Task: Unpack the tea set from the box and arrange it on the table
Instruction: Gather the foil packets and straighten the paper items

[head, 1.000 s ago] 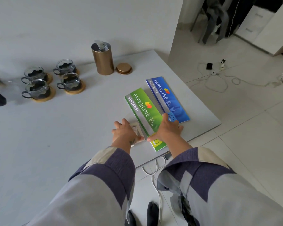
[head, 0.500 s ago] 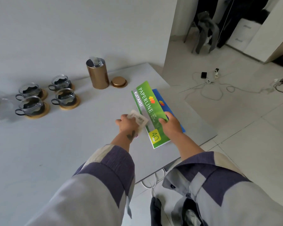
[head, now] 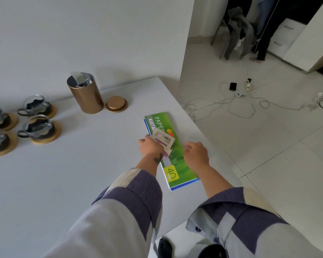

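Observation:
Several glass tea cups [head: 38,127] on round wooden coasters stand at the table's far left. A gold canister [head: 86,94] stands open behind them, its gold lid [head: 116,104] lying beside it. A green receipt book [head: 177,157] lies stacked on a blue one near the table's right edge. My left hand [head: 151,147] holds a small paper card [head: 163,139] over the green book. My right hand [head: 196,153] hovers at the green book's right side, fingers loosely curled, holding nothing.
The white table [head: 54,183] ends at a right edge just past the books. Beyond it, white cables and a power strip [head: 238,94] lie on the tiled floor. A chair with clothes [head: 235,32] stands in the far room.
The green book has gone from beside the blue one to lying on top of it. My right hand has let go of it. My left hand lifted the small card over the book.

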`<action>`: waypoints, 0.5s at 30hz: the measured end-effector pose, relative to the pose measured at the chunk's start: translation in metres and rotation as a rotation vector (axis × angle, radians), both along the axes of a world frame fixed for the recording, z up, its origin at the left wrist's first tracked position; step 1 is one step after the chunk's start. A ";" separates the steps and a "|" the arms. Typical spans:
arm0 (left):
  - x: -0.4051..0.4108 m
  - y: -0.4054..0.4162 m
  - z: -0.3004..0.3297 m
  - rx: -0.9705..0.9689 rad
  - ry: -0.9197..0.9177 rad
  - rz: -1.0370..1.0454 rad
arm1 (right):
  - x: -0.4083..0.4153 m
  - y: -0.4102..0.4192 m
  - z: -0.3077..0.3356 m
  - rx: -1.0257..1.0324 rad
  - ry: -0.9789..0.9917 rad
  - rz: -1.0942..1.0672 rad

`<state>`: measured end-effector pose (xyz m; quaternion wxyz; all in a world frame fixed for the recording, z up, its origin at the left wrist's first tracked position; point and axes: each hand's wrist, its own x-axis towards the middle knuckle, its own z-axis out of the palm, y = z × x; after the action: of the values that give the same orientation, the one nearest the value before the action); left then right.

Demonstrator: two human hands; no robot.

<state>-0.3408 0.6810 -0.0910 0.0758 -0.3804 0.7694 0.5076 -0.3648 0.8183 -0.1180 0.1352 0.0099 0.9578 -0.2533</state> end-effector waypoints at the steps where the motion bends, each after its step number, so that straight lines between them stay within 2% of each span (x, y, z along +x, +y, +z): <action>1: -0.001 0.001 -0.002 -0.078 -0.043 -0.030 | -0.006 -0.002 0.002 0.011 0.010 -0.004; 4: -0.004 0.001 -0.009 -0.214 -0.085 -0.023 | -0.024 -0.018 0.009 -0.039 -0.016 -0.005; 12: -0.006 0.003 -0.018 -0.326 -0.079 -0.005 | -0.051 -0.062 0.006 -0.059 -0.278 -0.143; 15: -0.010 -0.004 -0.018 -0.284 -0.095 -0.014 | -0.058 -0.066 0.007 -0.081 -0.373 -0.136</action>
<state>-0.3506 0.6771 -0.1087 0.0610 -0.4057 0.8316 0.3744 -0.4231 0.7519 -0.1114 0.2932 0.1157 0.9024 -0.2940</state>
